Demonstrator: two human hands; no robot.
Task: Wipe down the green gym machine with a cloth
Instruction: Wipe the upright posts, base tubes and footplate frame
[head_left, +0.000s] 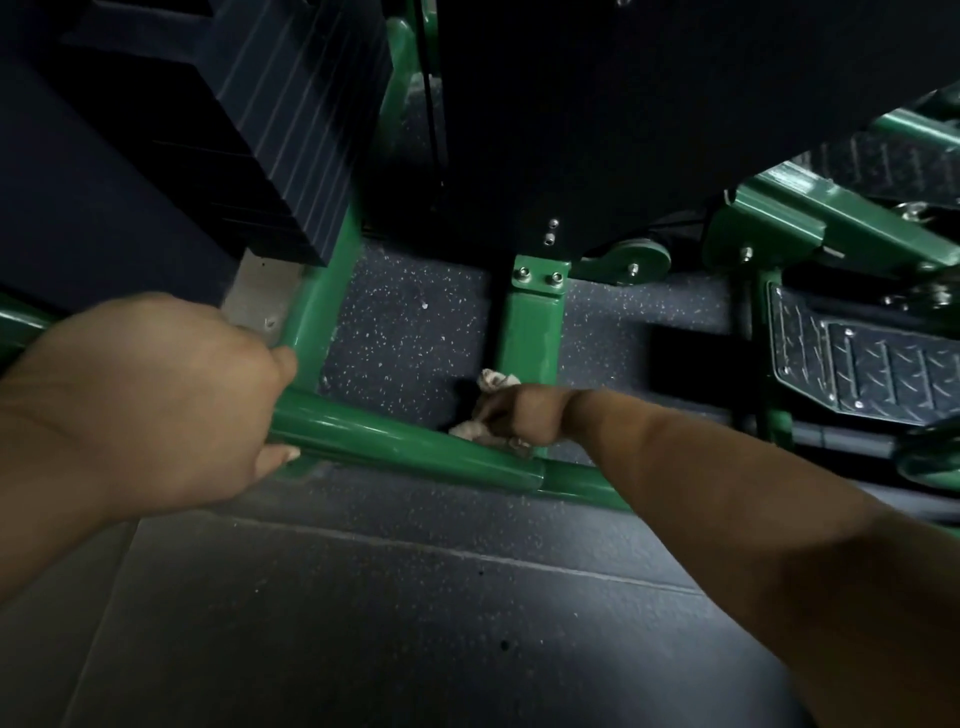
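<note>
The green gym machine's low base tube (395, 441) runs across the floor from left to right. My left hand (156, 395) grips this tube at its left end, thumb and fingers curled round it. My right hand (519, 418) holds a crumpled pale cloth (496, 382) bunched in its fingers and presses it against the tube where a green upright post (530, 332) meets it. Part of the cloth sticks out above and to the left of the hand.
A black weight stack (260, 130) hangs over the upper left, a dark shroud panel (597, 114) above the middle. A diamond-plate footplate (872, 369) sits at right beside more green frame (810, 218). Speckled rubber floor (415, 322) lies under the frame, grey tiles (415, 623) nearer me.
</note>
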